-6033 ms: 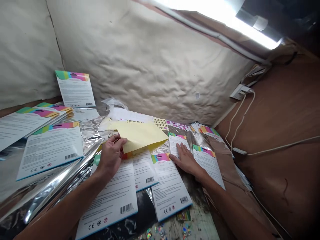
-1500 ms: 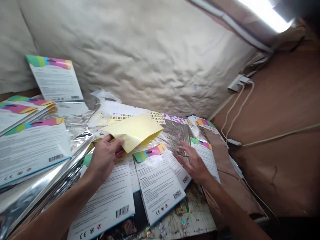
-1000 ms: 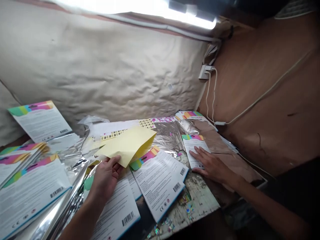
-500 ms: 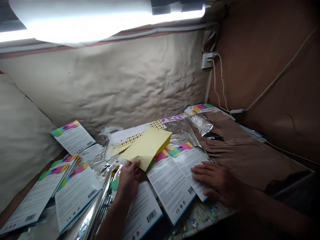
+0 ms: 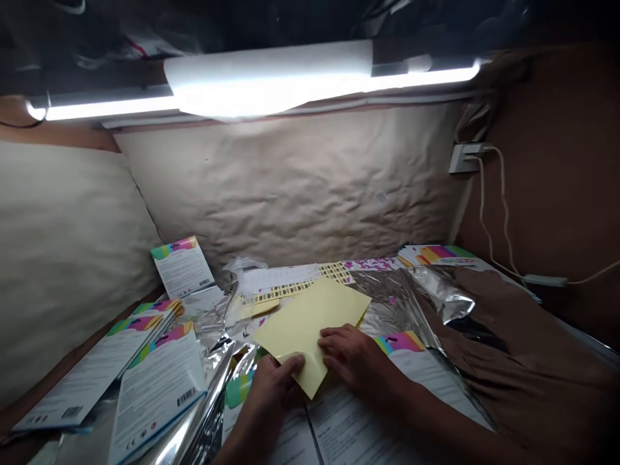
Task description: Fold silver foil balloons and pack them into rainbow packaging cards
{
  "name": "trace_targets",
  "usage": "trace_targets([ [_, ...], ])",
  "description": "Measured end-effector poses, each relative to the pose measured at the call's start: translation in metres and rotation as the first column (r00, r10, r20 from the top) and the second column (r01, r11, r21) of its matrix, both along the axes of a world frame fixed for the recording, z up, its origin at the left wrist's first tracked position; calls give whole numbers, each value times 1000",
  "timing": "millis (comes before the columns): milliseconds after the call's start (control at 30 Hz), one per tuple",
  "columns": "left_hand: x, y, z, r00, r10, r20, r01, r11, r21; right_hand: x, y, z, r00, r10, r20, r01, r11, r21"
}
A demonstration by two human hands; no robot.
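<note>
A folded pale yellow sheet (image 5: pixel 310 321) lies tilted over white printed cards with rainbow top bands (image 5: pixel 402 342) on the table. My left hand (image 5: pixel 274 386) pinches its near corner from below. My right hand (image 5: pixel 356 358) lies on the sheet's right lower edge, fingers bent and pressed against it. Both hands meet at that corner. More cards (image 5: pixel 339 429) lie under my forearms.
Silver foil sheets (image 5: pixel 421 297) spread across the table. Stacks of the same cards (image 5: pixel 155 381) lie at the left, one card (image 5: pixel 183 266) leans on the papered wall. Sticker strips (image 5: pixel 300 287) lie behind. A strip light (image 5: pixel 271 90) hangs overhead; a socket with cables (image 5: pixel 467 158) is at right.
My right hand left the card at the right and came onto the yellow sheet beside my left hand. The sheet dropped lower. The view tilted up, showing the strip light.
</note>
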State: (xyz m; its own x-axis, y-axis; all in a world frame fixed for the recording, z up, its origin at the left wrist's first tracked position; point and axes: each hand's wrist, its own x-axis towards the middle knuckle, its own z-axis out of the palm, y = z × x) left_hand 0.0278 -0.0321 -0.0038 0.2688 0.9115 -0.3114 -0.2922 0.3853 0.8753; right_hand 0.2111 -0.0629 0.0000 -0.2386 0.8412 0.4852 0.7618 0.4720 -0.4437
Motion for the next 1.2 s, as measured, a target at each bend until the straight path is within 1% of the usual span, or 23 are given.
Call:
trace_targets([
  [67, 0, 0, 1, 999, -47, 4, 47, 999, -5, -2, 0, -5, 999, 30, -30, -30, 999, 10],
  [133, 1, -1, 2, 998, -53, 18, 52, 998, 21, -4, -2, -7, 996, 66, -56, -64, 997, 30],
  [233, 3, -1, 1, 999, 20, 42, -24, 996, 87, -5, -7, -5, 989, 77, -123, -68, 995, 71],
  [333, 5, -3, 1, 995, 81, 63, -87, 991, 99, -7, -11, 1, 978, 50, -202, -35, 997, 74],
  [433, 5, -6, 1, 994, 65, 86, -71, 995, 67, -10, -14, 6, 968, 50, -247, -34, 997, 69],
  [500, 5, -9, 2, 995, 74, 71, -79, 994, 77, -13, -15, 7, 962, 52, -268, -34, 997, 71],
  [600, 7, -14, 4, 989, 146, 17, -147, 973, 178, -16, -17, 9, 956, 38, -292, -16, 997, 79],
  [667, 8, -17, 7, 984, 176, -27, -164, 956, 244, -17, -17, 11, 949, 28, -313, -5, 997, 75],
  [767, 8, -20, 11, 979, 185, -85, -152, 940, 305, -16, -18, 13, 934, 28, -357, -11, 999, 49],
  [900, 5, -20, 12, 980, 134, -149, -73, 932, 355, -16, -18, 12, 923, 25, -385, -5, 999, 53],
  [1100, 4, -21, 4, 966, 155, -205, -37, 872, 487, -13, -20, 10, 950, 27, -310, -1, 996, 86],
  [1200, 5, -21, 2, 956, 172, -237, -34, 870, 492, -11, -21, 12, 954, 42, -297, -20, 997, 74],
])
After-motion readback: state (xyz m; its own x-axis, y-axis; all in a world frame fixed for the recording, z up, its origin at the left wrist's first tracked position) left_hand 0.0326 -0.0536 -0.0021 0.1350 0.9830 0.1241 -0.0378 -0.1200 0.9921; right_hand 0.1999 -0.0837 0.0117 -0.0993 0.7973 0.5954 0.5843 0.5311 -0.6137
